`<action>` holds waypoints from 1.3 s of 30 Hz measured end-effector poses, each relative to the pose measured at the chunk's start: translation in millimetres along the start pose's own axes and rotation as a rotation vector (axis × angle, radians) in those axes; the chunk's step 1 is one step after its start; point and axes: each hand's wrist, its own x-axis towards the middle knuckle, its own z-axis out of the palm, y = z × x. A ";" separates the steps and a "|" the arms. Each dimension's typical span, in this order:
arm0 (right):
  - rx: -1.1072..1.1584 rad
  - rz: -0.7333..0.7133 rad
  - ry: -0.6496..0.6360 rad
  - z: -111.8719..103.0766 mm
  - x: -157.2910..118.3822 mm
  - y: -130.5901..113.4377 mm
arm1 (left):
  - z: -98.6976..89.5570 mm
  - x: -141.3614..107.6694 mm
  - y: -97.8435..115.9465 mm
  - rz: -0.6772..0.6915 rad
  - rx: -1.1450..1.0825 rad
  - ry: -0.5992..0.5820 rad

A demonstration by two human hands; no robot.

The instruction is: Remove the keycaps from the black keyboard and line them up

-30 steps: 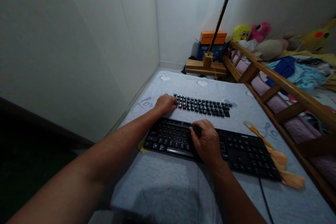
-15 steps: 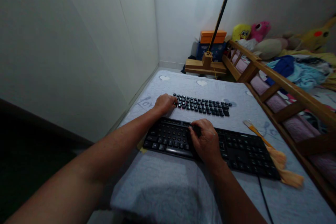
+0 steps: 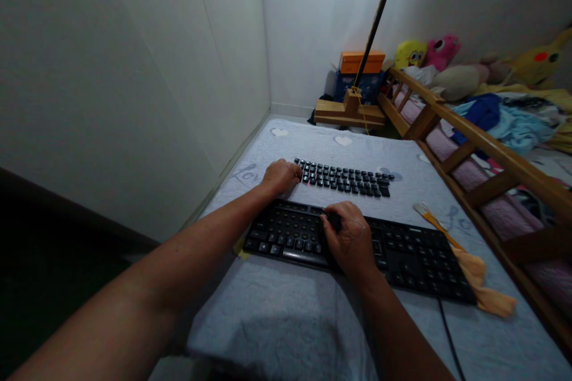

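A black keyboard (image 3: 402,256) lies across the cloth-covered table, many of its key places bare of caps on the left half. Beyond it, loose black keycaps (image 3: 344,178) are laid out in rows. My left hand (image 3: 281,175) reaches over the keyboard to the left end of these rows, its fingers closed at a keycap there. My right hand (image 3: 351,232) rests over the middle of the keyboard, thumb and fingers curled toward each other. Whatever lies between them is dark and cannot be made out.
A brush (image 3: 431,217) and an orange cloth (image 3: 496,300) lie at the keyboard's right end. The keyboard's cable (image 3: 449,333) runs toward me. A wooden bed rail (image 3: 473,143) borders the table on the right, a white cabinet (image 3: 179,71) on the left. Behind stands a wooden stand (image 3: 351,110).
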 end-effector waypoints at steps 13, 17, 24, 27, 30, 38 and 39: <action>0.150 0.091 -0.016 -0.3 0.5 -4.3 | -26.7 -63.3 -22.9 -0.061 -0.197 0.087; 0.284 0.220 -0.096 -0.1 1.0 -14.0 | -23.5 -96.7 -29.5 -0.161 -0.317 0.093; 0.453 0.279 -0.298 17.5 8.6 -36.6 | -14.8 -120.1 -34.1 -0.209 -0.443 0.143; 0.429 0.241 -0.359 25.9 17.2 -44.0 | -12.2 -120.8 -34.6 -0.192 -0.507 0.146; 0.405 0.242 -0.439 33.4 25.3 -47.9 | -9.7 -119.9 -35.6 -0.193 -0.530 0.145; 0.374 0.269 -0.506 50.6 29.4 -51.1 | -6.2 -118.8 -37.8 -0.176 -0.513 0.172; 0.366 0.258 -0.515 51.5 29.0 -51.5 | -6.1 -118.6 -37.8 -0.179 -0.511 0.176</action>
